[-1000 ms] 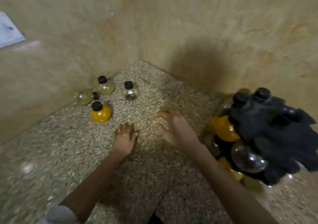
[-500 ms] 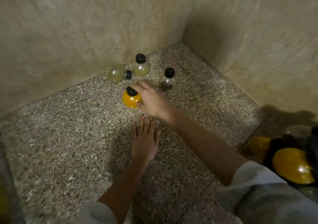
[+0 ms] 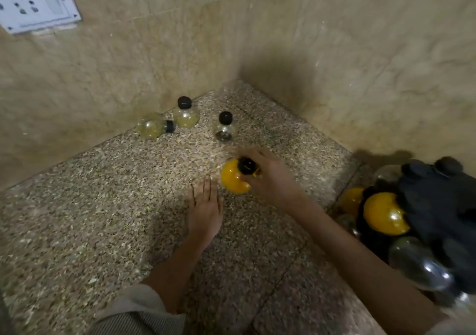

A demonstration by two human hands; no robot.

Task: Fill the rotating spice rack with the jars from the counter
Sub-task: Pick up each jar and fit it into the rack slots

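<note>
My right hand point(image 3: 273, 177) grips a round jar of orange-yellow spice point(image 3: 233, 177) with a black cap, lifted off the speckled counter point(image 3: 103, 206) and tilted. My left hand point(image 3: 206, 208) lies flat on the counter, fingers together, just below that jar. Three more jars sit near the back corner: a pale yellow one lying on its side point(image 3: 152, 125), a pale yellow one upright point(image 3: 186, 114), and a nearly clear one upright point(image 3: 225, 126). The black rotating rack point(image 3: 443, 206) stands at the right edge, holding orange point(image 3: 385, 213) and clear point(image 3: 417, 262) jars.
Beige tiled walls close the corner behind the jars. A white socket plate point(image 3: 36, 2) is on the left wall, high up. A seam in the counter runs just left of the rack.
My right hand reached to the orange jar, took hold of it and has carried it back toward the rack side. The left hand stayed flat on the counter. The view shifted.
</note>
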